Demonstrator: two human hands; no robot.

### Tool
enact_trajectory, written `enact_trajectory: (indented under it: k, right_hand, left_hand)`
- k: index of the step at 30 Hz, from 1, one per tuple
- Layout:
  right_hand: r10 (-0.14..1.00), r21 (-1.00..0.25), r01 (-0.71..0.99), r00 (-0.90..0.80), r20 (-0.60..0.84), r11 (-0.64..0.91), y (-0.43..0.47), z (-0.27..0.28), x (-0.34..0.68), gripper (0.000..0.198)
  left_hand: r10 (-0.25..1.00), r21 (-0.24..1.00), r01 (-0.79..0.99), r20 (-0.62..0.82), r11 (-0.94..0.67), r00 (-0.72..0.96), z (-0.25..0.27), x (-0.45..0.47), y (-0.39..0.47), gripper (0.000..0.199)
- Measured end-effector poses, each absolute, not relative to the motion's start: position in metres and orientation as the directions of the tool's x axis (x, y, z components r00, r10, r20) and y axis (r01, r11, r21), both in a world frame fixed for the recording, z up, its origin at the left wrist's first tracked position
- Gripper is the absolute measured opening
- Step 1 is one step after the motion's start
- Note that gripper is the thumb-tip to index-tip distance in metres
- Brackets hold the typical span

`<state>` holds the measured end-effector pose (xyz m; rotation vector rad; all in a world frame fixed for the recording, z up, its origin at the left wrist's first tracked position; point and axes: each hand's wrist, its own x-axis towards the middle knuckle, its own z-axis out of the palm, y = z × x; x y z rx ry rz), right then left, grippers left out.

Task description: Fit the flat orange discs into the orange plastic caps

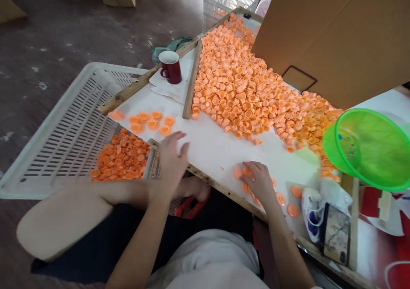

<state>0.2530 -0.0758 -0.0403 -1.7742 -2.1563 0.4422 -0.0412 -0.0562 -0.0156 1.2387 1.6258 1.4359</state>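
Observation:
My left hand [174,158] hovers over the near edge of the white table [208,141], fingers apart and nothing in them. Just beyond it lie several flat orange caps [153,124]. My right hand [260,181] is low over the tabletop, its thumb and fingers closed around a round orange cap [248,172]. Other orange discs [281,198] lie around and partly under that hand, some hidden by it. A large heap of small orange cup-shaped caps [237,84] spreads across the table beyond both hands.
A white crate [64,126] with orange pieces [123,156] stands at lower left. A maroon mug [171,68] sits behind a wooden strip [193,79]. To the right are a green basin [368,148], a phone [335,233] and a big cardboard box [339,36].

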Motion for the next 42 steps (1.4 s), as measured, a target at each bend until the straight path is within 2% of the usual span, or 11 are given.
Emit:
enact_trajectory:
  k: [2, 4, 11, 18, 21, 24, 26, 28, 31, 37, 42]
  right_hand:
    - [0.977, -0.390, 0.896, -0.203, 0.060, 0.210, -0.074, -0.046, 0.251, 0.036]
    - [0.975, -0.362, 0.905, -0.211, 0.067, 0.221, -0.073, -0.049, 0.249, 0.033]
    - [0.976, -0.374, 0.902, -0.209, 0.062, 0.217, -0.078, -0.052, 0.246, 0.039]
    - [0.989, -0.498, 0.857, -0.144, 0.010, 0.130, -0.076, -0.031, 0.227, 0.010]
    - [0.997, -0.690, 0.724, -0.056, -0.049, 0.007, -0.079, -0.026, 0.225, 0.003]
    - [0.995, -0.892, 0.445, -0.013, -0.098, -0.082, -0.083, -0.024, 0.217, 0.010]
    - [0.992, -0.961, 0.256, -0.026, -0.120, -0.109, -0.084, -0.021, 0.206, 0.015]
    - [0.990, -0.986, 0.116, -0.051, -0.129, -0.122, -0.083, -0.017, 0.193, 0.018]
    - [0.988, -0.990, 0.050, -0.065, -0.137, -0.134, -0.082, -0.014, 0.179, 0.019]
    - [0.980, -0.988, 0.029, -0.121, -0.155, -0.153, -0.089, -0.029, 0.173, 0.025]
    - [0.996, -0.993, 0.091, -0.045, -0.076, -0.072, -0.093, -0.031, 0.164, 0.034]
  left_hand:
    - [0.960, 0.994, 0.083, 0.089, -0.069, -0.264, -0.009, -0.006, -0.043, 0.024]
    - [0.972, 0.997, 0.018, 0.078, -0.076, -0.224, -0.008, 0.020, -0.034, 0.025]
    - [0.987, 0.997, -0.033, 0.062, -0.068, -0.151, -0.017, 0.049, -0.007, 0.029]
    - [0.995, 1.000, 0.006, 0.012, -0.012, -0.099, -0.038, 0.046, 0.011, 0.026]
    - [0.994, 0.997, -0.055, -0.058, 0.053, -0.089, -0.043, 0.036, -0.011, 0.023]
    - [0.983, 0.927, -0.331, -0.179, 0.177, 0.025, -0.038, 0.036, -0.043, 0.026]
    - [0.971, 0.832, -0.501, -0.218, 0.239, 0.100, -0.031, 0.040, -0.062, 0.027]
    - [0.965, 0.776, -0.575, -0.234, 0.257, 0.116, -0.026, 0.045, -0.077, 0.027]
    - [0.970, 0.812, -0.534, -0.234, 0.235, 0.070, -0.029, 0.049, -0.089, 0.028]
    - [0.984, 0.962, -0.222, -0.173, 0.158, -0.048, -0.051, 0.044, -0.098, 0.030]
    - [0.985, 0.960, -0.222, -0.170, 0.172, 0.026, -0.052, 0.039, -0.103, 0.038]
